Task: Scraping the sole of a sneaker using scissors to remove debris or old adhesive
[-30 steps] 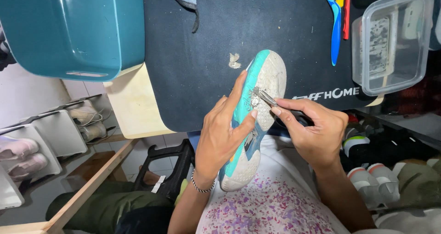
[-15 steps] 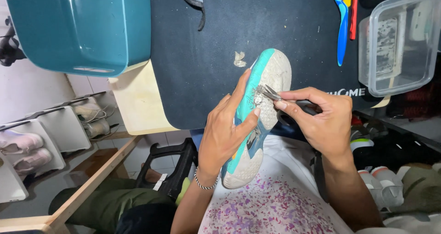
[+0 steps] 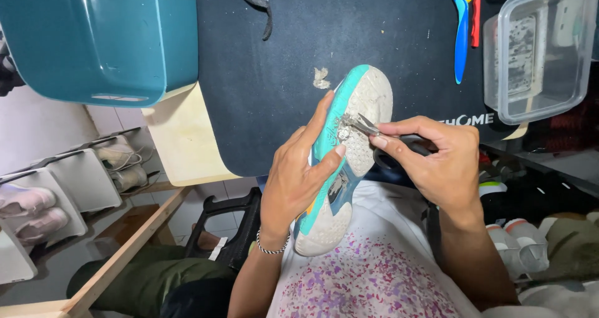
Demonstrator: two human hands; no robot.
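Note:
My left hand [image 3: 298, 171] grips a teal and white sneaker [image 3: 347, 156] by its side, sole turned toward me, heel resting on a floral cloth [image 3: 374, 280] over my lap. My right hand [image 3: 437, 165] pinches small metal pliers [image 3: 362, 124], whose tips press into the sole's tread near the toe, where a bit of grey debris clings. A small scrap of debris [image 3: 321, 78] lies on the dark mat [image 3: 299, 49] just beyond the toe.
A teal plastic basin [image 3: 93, 37] sits at the upper left on a pale board [image 3: 181, 143]. A clear plastic container [image 3: 540, 49] and blue and red tools [image 3: 463, 24] lie at the upper right. Shoes on racks [image 3: 68, 174] stand at the left, more shoes [image 3: 518, 249] at the right.
The pliers' tips have stayed at the same spot near the toe; my right hand shifted slightly while working there. The view has drifted a little.

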